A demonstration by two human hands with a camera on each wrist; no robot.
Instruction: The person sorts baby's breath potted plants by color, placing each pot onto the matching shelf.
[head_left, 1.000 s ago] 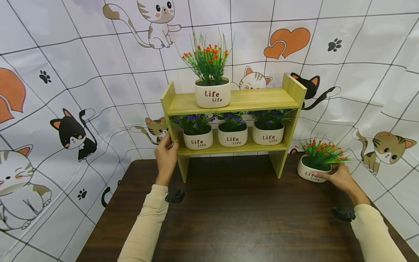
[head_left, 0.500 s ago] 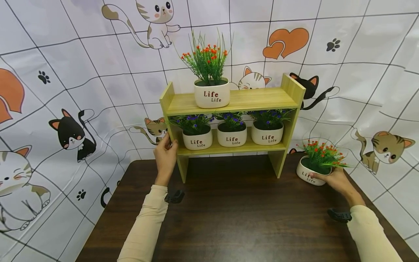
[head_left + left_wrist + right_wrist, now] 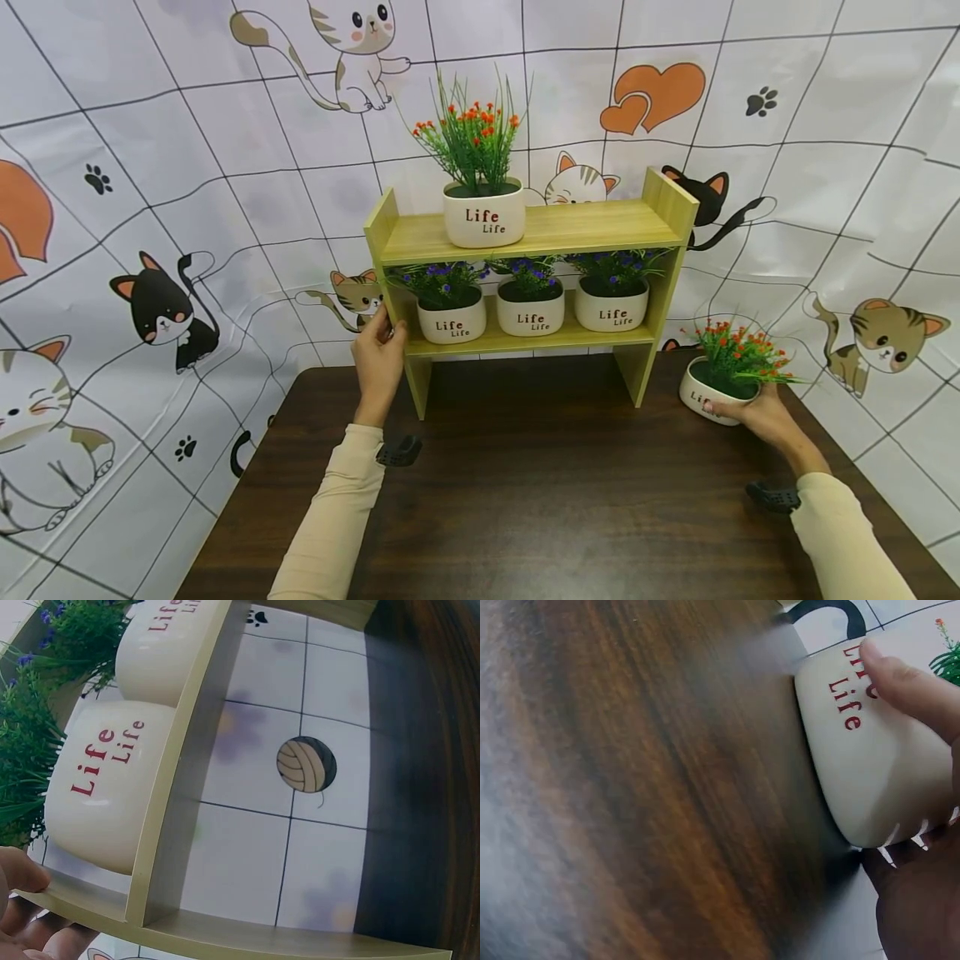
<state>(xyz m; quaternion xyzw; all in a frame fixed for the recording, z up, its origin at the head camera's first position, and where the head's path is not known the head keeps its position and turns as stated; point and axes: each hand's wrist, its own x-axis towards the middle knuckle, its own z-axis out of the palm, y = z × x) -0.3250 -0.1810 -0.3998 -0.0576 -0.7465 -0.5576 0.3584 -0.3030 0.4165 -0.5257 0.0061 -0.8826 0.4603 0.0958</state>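
Note:
My left hand (image 3: 380, 358) grips the left side panel of a light wooden two-tier shelf (image 3: 585, 221); in the left wrist view, the thumb lies inside the panel and the fingers outside. At the table's right, my right hand (image 3: 768, 414) holds a white flowerpot (image 3: 701, 392) of orange-red flowers by its right end. In the right wrist view the thumb presses the front of this pot (image 3: 885, 765), over part of the red lettering, with the fingers round the other side. Another orange-flowered pot (image 3: 486, 218) stands on the shelf's top board, left of its middle.
Three white pots with purple flowers, left (image 3: 452, 323), middle (image 3: 531, 315) and right (image 3: 611, 310), line the lower board. The shelf stands near the back of a dark wooden table (image 3: 555, 500). Behind rises a cat-patterned wall covering (image 3: 285, 192).
The right hand and its flowerpot have shifted slightly toward me and to the left, and the pot now sits a little more turned. The left hand stays on the shelf's side.

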